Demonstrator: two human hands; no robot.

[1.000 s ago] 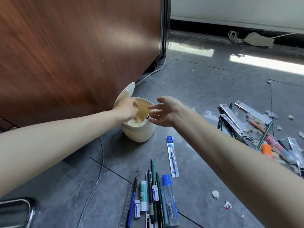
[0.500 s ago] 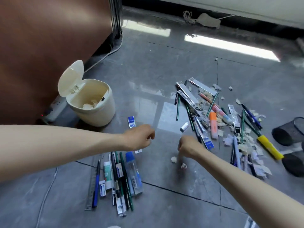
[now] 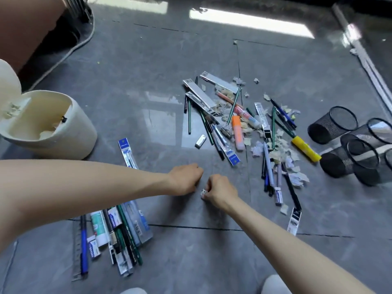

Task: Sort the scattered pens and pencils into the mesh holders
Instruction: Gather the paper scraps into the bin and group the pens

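**Hands low on the floor, holders unfilled**

The right hand point(image 3: 220, 192) pinches a small white scrap point(image 3: 204, 191) against the grey floor point(image 3: 135, 77), well to the right of the cream bin point(image 3: 72, 134). The left hand point(image 3: 186, 179) sits just beside it, on the bin's side, with its fingers curled under; whether it holds anything I cannot tell. The scattered pens and pencils point(image 3: 237, 132) lie farther right of the bin among paper bits. Farthest right, the mesh holders point(image 3: 331, 126) lie tipped over.

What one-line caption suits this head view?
Right hand pinches a white scrap beside the left hand; pens and tipped mesh holders lie nearby.
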